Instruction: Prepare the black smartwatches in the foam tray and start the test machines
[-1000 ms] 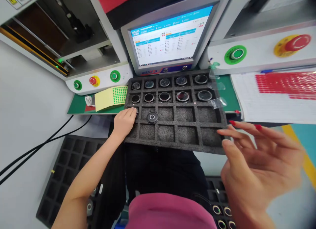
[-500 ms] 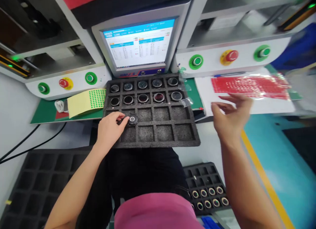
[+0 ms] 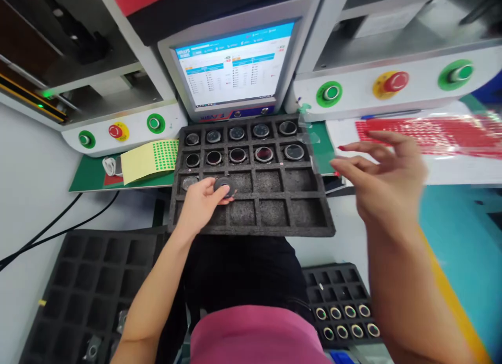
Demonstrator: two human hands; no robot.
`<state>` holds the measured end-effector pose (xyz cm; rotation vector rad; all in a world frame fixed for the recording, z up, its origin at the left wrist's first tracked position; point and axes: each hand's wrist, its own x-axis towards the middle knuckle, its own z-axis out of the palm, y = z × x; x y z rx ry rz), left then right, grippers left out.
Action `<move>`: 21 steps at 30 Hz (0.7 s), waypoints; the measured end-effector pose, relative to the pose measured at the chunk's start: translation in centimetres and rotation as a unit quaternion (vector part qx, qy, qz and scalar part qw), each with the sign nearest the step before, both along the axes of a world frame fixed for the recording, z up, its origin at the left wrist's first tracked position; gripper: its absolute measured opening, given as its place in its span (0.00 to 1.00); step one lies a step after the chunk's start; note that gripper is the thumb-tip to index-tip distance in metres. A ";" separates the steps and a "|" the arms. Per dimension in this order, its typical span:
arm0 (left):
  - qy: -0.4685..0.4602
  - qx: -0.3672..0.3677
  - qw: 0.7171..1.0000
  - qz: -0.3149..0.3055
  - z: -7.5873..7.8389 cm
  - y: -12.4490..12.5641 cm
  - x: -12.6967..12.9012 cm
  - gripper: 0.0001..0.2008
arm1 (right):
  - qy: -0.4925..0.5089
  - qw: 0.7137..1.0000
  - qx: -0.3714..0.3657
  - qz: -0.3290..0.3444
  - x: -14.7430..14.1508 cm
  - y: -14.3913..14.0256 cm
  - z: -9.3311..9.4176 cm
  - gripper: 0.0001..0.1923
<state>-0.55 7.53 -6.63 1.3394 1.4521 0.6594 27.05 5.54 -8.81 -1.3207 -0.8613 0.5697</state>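
Note:
A black foam tray (image 3: 314, 217) with square pockets lies in front of me; its two far rows hold several round watch bodies (image 3: 263, 154). My left hand (image 3: 202, 202) pinches a round dark watch body (image 3: 223, 186) at the third row's second pocket, tilted above the foam. Another round part (image 3: 189, 182) sits in the pocket to its left. My right hand (image 3: 382, 178) hovers open and empty, fingers spread, to the right of the tray near a sheet of red stickers (image 3: 423, 131).
A monitor (image 3: 235, 66) stands behind the tray between two machines with green and red buttons (image 3: 118, 131). A yellow sheet of green dot stickers (image 3: 151, 157) lies at left. Black trays rest on the floor at left (image 3: 90, 285) and right (image 3: 341, 306), the right one holding ring parts.
My left hand has taken hold of the round watch body and lifted it from its pocket. My right hand swung out toward the red sticker sheet and now hovers nearer the tray.

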 end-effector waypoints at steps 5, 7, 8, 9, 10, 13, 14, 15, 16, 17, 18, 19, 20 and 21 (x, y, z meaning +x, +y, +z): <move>-0.200 -0.041 0.976 0.074 0.7 -4.0 2.6 0.19 | 0.087 0.989 0.063 0.101 -5.7 -4.4 3.8 0.28; -0.246 -0.042 0.964 0.092 0.8 -5.1 3.5 0.21 | 0.138 0.981 0.049 0.130 -7.5 -5.1 4.1 0.27; -0.265 -0.042 0.958 0.097 0.8 -5.6 3.9 0.23 | 0.161 0.975 0.039 0.146 -8.2 -5.2 4.0 0.27; -0.281 -0.041 0.954 0.100 0.8 -5.9 4.1 0.25 | 0.180 0.969 0.027 0.165 -8.7 -5.2 3.9 0.27; -0.294 -0.038 0.950 0.101 0.8 -6.2 4.3 0.27 | 0.194 0.964 0.016 0.181 -9.1 -5.1 3.8 0.27; -0.323 -0.025 0.942 0.089 1.0 -6.8 4.4 0.31 | 0.209 0.954 -0.004 0.216 -9.8 -5.0 3.7 0.26; -0.330 -0.018 0.940 0.085 1.1 -7.0 4.3 0.31 | 0.211 0.952 -0.006 0.222 -10.0 -5.0 3.7 0.26; -0.337 -0.010 0.938 0.080 1.1 -7.1 4.2 0.30 | 0.213 0.950 -0.007 0.227 -10.1 -5.0 3.7 0.26; -0.343 -0.001 0.936 0.076 1.2 -7.2 4.1 0.29 | 0.214 0.949 -0.008 0.230 -10.1 -5.0 3.8 0.26; -0.347 0.007 0.935 0.072 1.2 -7.3 4.0 0.29 | 0.215 0.948 -0.008 0.233 -10.1 -5.1 3.8 0.26; -0.348 0.015 0.935 0.067 1.2 -7.4 3.9 0.28 | 0.216 0.948 -0.008 0.233 -10.1 -5.1 3.8 0.26; -0.348 0.022 0.935 0.061 1.3 -7.5 3.8 0.26 | 0.217 0.948 -0.008 0.234 -10.2 -5.2 3.8 0.26; -0.346 0.027 0.936 0.053 1.4 -7.5 3.8 0.25 | 0.218 0.948 -0.007 0.234 -10.2 -5.2 3.7 0.26; -0.341 0.028 0.939 0.046 1.5 -7.6 3.7 0.23 | 0.216 0.948 -0.007 0.233 -10.2 -5.3 3.7 0.26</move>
